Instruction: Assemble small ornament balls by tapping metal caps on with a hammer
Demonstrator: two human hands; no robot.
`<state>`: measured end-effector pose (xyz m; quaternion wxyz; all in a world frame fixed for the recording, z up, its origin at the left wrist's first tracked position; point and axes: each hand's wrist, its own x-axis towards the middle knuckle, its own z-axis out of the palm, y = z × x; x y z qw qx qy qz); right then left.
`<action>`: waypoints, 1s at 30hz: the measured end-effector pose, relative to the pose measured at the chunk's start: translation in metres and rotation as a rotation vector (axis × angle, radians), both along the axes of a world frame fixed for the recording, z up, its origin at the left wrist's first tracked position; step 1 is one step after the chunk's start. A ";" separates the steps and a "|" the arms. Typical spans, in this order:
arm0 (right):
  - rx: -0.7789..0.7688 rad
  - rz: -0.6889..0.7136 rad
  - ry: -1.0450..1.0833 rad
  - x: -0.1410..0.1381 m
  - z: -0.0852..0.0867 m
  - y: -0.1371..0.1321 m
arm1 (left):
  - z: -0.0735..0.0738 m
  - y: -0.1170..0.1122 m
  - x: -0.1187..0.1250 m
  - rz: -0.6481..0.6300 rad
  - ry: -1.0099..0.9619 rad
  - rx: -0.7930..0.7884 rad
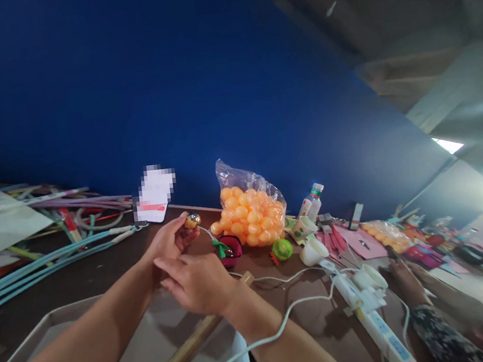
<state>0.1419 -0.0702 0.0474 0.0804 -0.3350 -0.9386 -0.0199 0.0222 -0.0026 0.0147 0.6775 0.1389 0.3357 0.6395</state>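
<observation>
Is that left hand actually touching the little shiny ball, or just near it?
Touching. The head view shows the left hand pinching the little shiny ball between thumb and fingertip, with no gap between them.

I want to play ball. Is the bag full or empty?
Full: orange balls fill the clear bag nearly to its gathered top.

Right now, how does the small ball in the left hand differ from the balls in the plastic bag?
The small ball looks shiny and metallic; the orange balls look matte. The small ball is single, pinched by the left hand above the table; the orange balls are many, packed in a clear plastic bag that rests on the table. Both kinds are round.
</observation>
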 end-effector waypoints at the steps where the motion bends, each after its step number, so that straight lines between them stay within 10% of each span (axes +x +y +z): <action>1: -0.019 0.030 -0.005 -0.001 -0.001 -0.001 | 0.000 0.000 0.000 -0.012 0.000 0.012; 30: -0.104 0.035 -0.061 -0.006 -0.009 -0.001 | -0.002 0.003 -0.007 -0.035 -0.045 0.004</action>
